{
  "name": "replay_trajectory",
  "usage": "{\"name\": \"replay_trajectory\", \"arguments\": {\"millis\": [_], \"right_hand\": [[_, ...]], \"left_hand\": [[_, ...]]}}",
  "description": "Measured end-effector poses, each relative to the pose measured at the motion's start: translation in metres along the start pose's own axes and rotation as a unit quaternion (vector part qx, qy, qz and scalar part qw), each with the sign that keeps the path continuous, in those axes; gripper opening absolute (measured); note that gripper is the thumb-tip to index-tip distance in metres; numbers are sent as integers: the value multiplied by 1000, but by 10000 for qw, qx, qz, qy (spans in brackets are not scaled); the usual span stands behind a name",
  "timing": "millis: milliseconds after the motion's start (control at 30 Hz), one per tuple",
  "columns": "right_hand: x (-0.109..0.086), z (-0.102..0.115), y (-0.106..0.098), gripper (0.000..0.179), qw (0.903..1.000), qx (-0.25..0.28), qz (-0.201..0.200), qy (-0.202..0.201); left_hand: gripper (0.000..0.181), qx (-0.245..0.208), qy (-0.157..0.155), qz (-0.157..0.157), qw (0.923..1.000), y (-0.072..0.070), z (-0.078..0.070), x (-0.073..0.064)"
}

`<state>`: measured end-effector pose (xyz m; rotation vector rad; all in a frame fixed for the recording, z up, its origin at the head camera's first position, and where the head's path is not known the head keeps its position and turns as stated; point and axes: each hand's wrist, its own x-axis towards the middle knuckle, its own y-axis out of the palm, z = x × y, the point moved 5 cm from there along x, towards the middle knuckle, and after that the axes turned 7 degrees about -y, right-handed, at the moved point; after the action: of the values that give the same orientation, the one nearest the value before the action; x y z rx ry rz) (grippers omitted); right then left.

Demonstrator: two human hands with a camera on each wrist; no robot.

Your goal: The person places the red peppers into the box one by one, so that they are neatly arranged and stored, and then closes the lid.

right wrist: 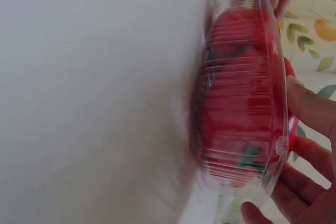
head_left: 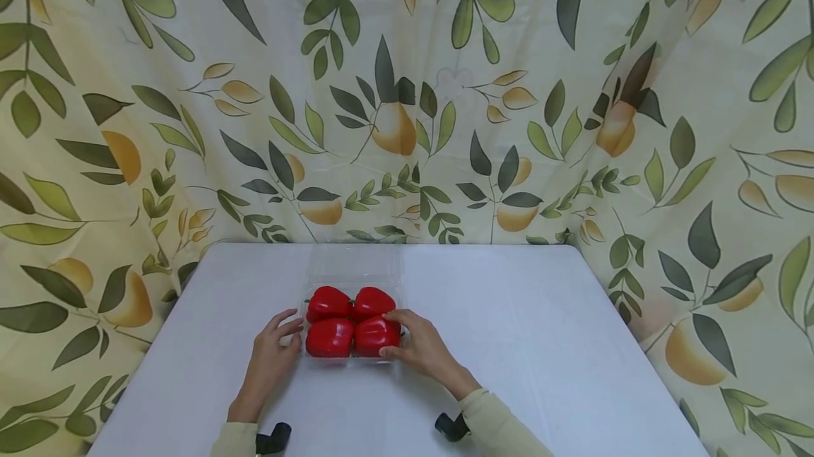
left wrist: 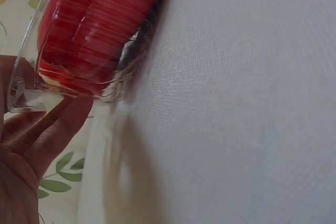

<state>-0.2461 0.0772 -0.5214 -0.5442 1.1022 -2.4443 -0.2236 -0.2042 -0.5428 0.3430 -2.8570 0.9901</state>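
Several red bell peppers (head_left: 328, 338) sit in two rows in a clear plastic container (left wrist: 29, 51) on the table. Its transparent lid (head_left: 354, 264) lies folded back behind them. My right hand (head_left: 422, 349) grips the front right bell pepper (head_left: 375, 335), thumb at its near side and fingers over its far side. Seen from the right wrist, this hand's fingers (right wrist: 310, 106) reach over the container's rim onto the pepper. At the container's left side is my left hand (head_left: 273, 354), its loosely extended fingers (left wrist: 65, 124) touching the plastic wall.
A white cloth covers the table (head_left: 509, 323). Behind it and at both sides hangs a curtain (head_left: 407, 90) printed with leaves and fruit. A black device (head_left: 273, 438) is on the left wrist, and another black device (head_left: 451, 427) is on the right wrist.
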Motion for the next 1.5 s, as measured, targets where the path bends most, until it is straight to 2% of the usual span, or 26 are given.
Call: {"name": "replay_trajectory", "arguments": {"millis": [133,433,600,1033,1267,1500], "right_hand": [[2,1,-1,63,10000,4,72,27],[7,3,-3,67,9989,154,360,238],[6,3,-4,70,9985,242,375,305],[11,12,-31,61,9968,702,-49,388],[23,9,-50,54,9961,769,-370,237],[35,0,-62,49,9922,987,-705,287]], "left_hand": [[31,33,-46,36,10000,0,-1,1],[29,111,86,-74,9999,-1,0,2],[29,109,52,-33,9999,0,2,2],[30,5,-129,114,9999,1,6,2],[29,-79,45,36,10000,1,4,1],[29,-20,-117,59,9999,2,4,2]]}}
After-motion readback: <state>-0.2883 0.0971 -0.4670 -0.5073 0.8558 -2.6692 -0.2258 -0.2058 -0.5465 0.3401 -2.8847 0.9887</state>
